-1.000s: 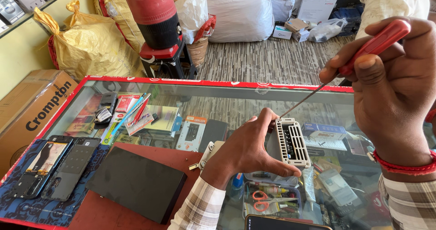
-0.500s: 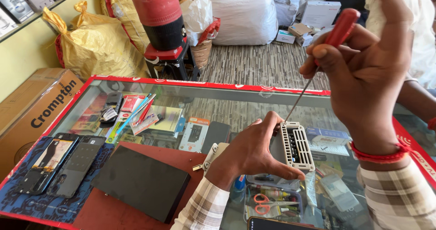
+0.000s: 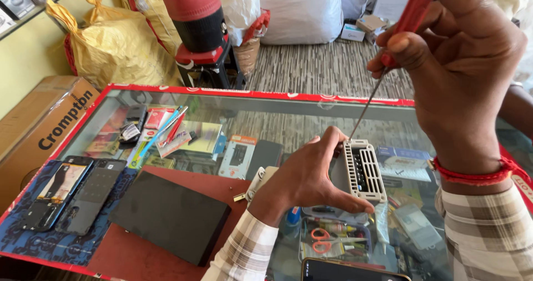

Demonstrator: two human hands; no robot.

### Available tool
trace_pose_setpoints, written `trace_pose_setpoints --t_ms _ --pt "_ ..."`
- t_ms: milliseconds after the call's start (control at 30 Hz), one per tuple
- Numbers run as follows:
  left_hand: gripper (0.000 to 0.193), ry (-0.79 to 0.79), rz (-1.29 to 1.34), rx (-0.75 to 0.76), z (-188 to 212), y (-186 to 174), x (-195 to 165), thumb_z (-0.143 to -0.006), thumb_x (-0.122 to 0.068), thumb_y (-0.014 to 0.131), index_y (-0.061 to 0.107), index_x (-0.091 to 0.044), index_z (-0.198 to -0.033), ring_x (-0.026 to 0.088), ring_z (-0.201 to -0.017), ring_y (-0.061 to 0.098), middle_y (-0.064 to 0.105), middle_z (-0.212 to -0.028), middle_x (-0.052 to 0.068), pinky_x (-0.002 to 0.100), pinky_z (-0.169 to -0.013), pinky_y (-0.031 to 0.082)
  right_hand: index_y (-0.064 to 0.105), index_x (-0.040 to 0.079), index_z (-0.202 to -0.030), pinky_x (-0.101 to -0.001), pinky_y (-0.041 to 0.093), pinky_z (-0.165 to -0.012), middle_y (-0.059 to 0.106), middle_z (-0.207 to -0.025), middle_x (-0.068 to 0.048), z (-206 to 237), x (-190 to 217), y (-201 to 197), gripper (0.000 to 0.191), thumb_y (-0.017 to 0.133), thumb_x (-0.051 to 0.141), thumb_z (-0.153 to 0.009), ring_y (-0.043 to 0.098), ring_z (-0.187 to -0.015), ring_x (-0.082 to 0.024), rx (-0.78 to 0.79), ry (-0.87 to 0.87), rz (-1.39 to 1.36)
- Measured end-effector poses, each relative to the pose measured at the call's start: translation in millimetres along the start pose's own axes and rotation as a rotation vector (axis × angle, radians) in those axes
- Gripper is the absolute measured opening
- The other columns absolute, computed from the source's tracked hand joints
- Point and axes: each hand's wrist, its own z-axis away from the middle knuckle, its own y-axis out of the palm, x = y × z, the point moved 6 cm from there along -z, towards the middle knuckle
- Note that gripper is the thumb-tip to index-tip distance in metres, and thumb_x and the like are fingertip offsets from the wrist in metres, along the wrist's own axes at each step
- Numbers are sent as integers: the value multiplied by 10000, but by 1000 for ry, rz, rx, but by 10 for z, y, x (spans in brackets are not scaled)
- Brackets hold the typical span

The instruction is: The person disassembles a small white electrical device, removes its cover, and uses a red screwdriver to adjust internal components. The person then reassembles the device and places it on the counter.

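Note:
My left hand (image 3: 302, 178) grips a small white slotted plastic casing (image 3: 365, 171) and holds it upright above the glass counter (image 3: 288, 114). My right hand (image 3: 463, 76) is closed around the red handle of a thin screwdriver (image 3: 408, 17). Its metal shaft slants down and its tip touches the casing's top left corner. A red thread band circles my right wrist.
On the counter lie a black rectangular block (image 3: 166, 214) on a red mat, two dismantled phones (image 3: 66, 189) at the left, and a phone (image 3: 350, 270) at the front edge. A cardboard box (image 3: 39, 120), yellow sacks (image 3: 111, 42) and a red-black cylinder on a stool (image 3: 194, 20) stand behind.
My right hand has risen and come closer, tilting the screwdriver steeper. The tip has come down onto the casing's top corner. My left hand keeps the casing nearly still.

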Motion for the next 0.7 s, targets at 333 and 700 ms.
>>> trace_pose_setpoints --t_ms 333,700 --pt "1239 -1 15 -6 10 -7 -10 -492 -790 825 464 -6 -1381 399 -1259 649 644 -1325 260 466 -1052 524 348 82 -1541 -304 575 -834 594 -1089 -94 33 -44 162 331 485 167 -1253 618 -879 -141 100 -78 -179" --pt "1183 -19 -5 -10 6 -48 -66 -493 -742 842 474 -27 -1361 400 -1195 671 659 -1260 251 475 -1001 537 492 194 -1175 -217 180 -411 342 -711 25 -264 -572 279 258 466 451 -1169 201 -478 -49 55 289 -798"
